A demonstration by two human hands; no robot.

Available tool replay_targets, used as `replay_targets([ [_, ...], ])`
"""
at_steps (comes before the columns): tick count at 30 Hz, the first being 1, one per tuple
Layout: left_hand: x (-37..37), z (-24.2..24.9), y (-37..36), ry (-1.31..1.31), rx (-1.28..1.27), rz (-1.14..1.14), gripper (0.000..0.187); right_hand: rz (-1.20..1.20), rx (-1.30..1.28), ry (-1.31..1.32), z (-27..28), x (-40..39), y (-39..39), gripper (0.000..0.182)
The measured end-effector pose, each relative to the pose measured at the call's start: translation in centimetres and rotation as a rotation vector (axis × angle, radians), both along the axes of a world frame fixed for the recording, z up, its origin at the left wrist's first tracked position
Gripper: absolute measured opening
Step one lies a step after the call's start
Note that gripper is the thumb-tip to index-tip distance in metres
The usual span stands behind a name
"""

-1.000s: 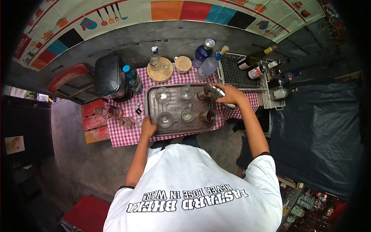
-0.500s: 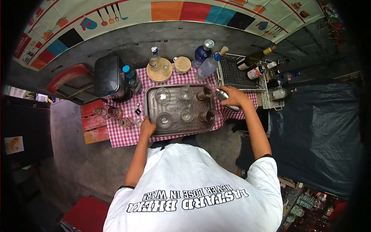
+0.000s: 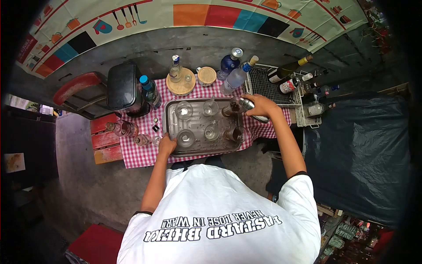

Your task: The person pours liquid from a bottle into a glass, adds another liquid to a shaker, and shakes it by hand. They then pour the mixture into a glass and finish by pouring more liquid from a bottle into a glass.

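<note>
My right hand (image 3: 260, 107) is wrapped round a silver metal shaker (image 3: 247, 104), tilted with its top at the rim of a glass with brown liquid (image 3: 230, 108). A second glass of brown liquid (image 3: 234, 133) stands nearer me on the dark tray (image 3: 198, 152). Clear glasses (image 3: 183, 110) fill the tray's middle and left. My left hand (image 3: 167, 144) grips the tray's left front edge, with a small glass (image 3: 156, 141) beside it on the checked cloth.
A blue-capped bottle (image 3: 150, 93) and a black bin (image 3: 124, 88) stand back left. Pinkish bottles (image 3: 126, 129) are at the left. Behind the tray are a round wooden board (image 3: 181, 89), a lidded mug (image 3: 206, 76) and blue bottles (image 3: 229, 64). A wire rack (image 3: 286, 101) borders the right.
My right hand has moved slightly left and up with the shaker, bringing its top closer to the far right glass. My left hand stays on the tray edge.
</note>
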State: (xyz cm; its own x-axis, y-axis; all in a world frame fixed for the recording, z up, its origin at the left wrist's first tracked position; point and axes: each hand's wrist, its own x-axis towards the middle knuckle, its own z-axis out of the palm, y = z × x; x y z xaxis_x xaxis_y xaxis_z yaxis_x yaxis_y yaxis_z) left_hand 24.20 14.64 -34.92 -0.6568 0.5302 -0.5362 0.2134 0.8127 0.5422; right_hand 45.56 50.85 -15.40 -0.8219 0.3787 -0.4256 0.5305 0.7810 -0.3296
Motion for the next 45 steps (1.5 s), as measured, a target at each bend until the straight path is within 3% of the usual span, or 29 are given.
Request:
replay_targets([
  [17, 0.1, 0.2, 0.6, -0.033, -0.019, 0.068, 0.064, 0.140, -0.003, -0.018, -1.7, 0.1, 2.3, 0.081],
  [45, -1.0, -1.8, 1.1, -0.066, -0.004, 0.142, 0.067, 0.377, 0.116, -0.468, -2.0, -6.3, 1.3, 0.087],
])
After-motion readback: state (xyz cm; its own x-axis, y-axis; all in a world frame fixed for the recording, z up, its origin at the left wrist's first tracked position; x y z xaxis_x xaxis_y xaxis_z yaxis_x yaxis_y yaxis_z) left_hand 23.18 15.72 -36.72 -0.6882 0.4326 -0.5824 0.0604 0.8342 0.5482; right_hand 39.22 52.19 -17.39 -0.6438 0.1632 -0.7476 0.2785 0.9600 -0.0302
